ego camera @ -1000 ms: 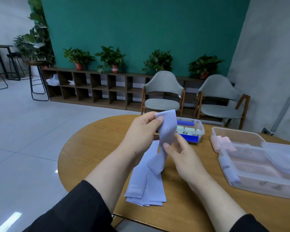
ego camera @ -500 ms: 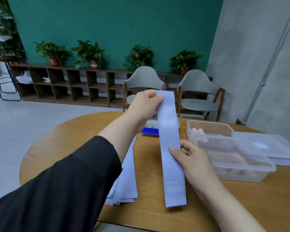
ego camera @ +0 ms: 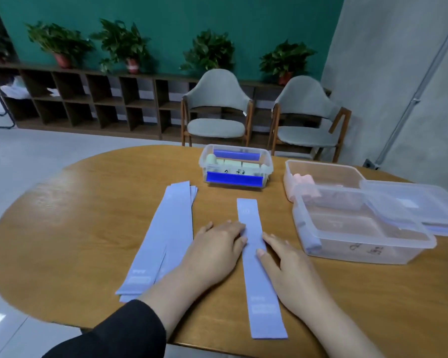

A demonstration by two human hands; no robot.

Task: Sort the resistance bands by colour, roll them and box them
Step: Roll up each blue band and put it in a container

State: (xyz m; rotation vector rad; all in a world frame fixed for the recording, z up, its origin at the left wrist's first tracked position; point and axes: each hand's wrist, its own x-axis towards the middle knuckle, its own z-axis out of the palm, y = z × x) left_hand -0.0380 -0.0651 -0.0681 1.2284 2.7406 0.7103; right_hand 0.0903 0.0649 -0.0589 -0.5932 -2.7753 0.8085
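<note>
Having been lowered flat onto the tabletop (ego camera: 88, 228), one lilac band (ego camera: 256, 264) was pressed by straightened fingers (ego camera: 239, 232) of both hands, ready for rolling.

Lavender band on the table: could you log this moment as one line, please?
lavender band flat on table | left hand, right hand press it

Left sleeve: black cloth sleeve (ego camera: 119, 334), plain, no print or cuff trim to be seen, ending short of the wrist at the near edge of the tabletop (ego camera: 62, 228).
Left hand: left hand (ego camera: 212, 250) bare, no glove, ring or watch.
Right hand: right hand (ego camera: 292, 275) bare too; forearm uncovered as far as the view reaches.
Fingers: fingers (ego camera: 263, 251) with short, unpainted nails.
</note>
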